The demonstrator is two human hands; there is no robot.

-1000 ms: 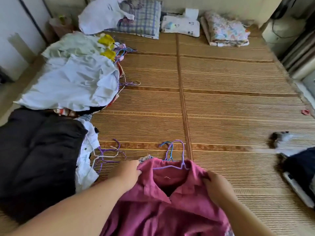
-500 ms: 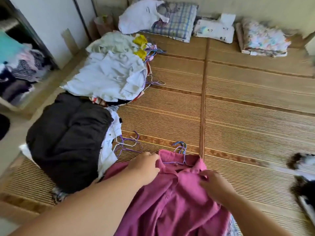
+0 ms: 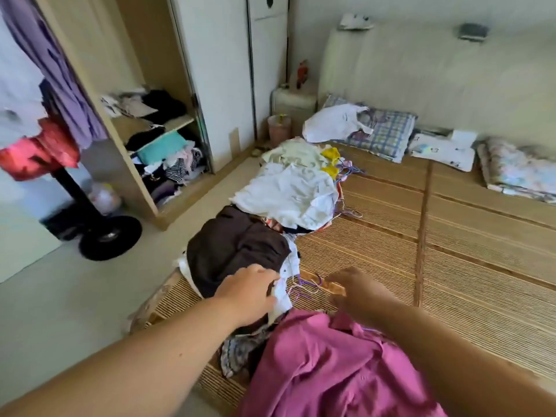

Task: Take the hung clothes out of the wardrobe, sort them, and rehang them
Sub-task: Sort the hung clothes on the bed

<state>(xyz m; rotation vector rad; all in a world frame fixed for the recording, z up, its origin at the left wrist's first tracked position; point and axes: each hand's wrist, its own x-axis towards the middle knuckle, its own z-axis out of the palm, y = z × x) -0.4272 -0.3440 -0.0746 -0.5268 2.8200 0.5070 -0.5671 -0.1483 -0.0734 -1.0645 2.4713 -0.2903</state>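
The pink shirt (image 3: pixel 325 371) lies crumpled at the lower centre of the frame, on the near edge of the woven mat (image 3: pixel 481 266), with its collar side turned up towards the hands. Just above it and to the left we see a dark brown garment (image 3: pixel 237 251) heaped over a white piece, and a patterned cloth pokes out underneath. Further up the mat's left edge sits a pile of white garments (image 3: pixel 288 194), with yellow bits and more hanger hooks at its far end. A tangle of thin purple hangers (image 3: pixel 304 287) lies on the mat between the brown heap and the pink shirt. The left hand (image 3: pixel 249 293) comes in from the lower left and rests palm down on the near edge of the brown heap, its fingers curved over the white cloth. The frame is blurred there, and we cannot tell whether it is pinching the cloth. The right hand (image 3: pixel 355 290) is just right of the hangers, palm down, with loose fingers stretched towards the hooks. We see nothing held in it. At the upper left the wardrobe (image 3: pixel 150 115) stands open, its shelves stuffed with folded clothes, and a purple garment (image 3: pixel 51 64) hangs at the frame's left edge. A plaid pillow (image 3: pixel 385 130) lies at the head of the mat, upper right.
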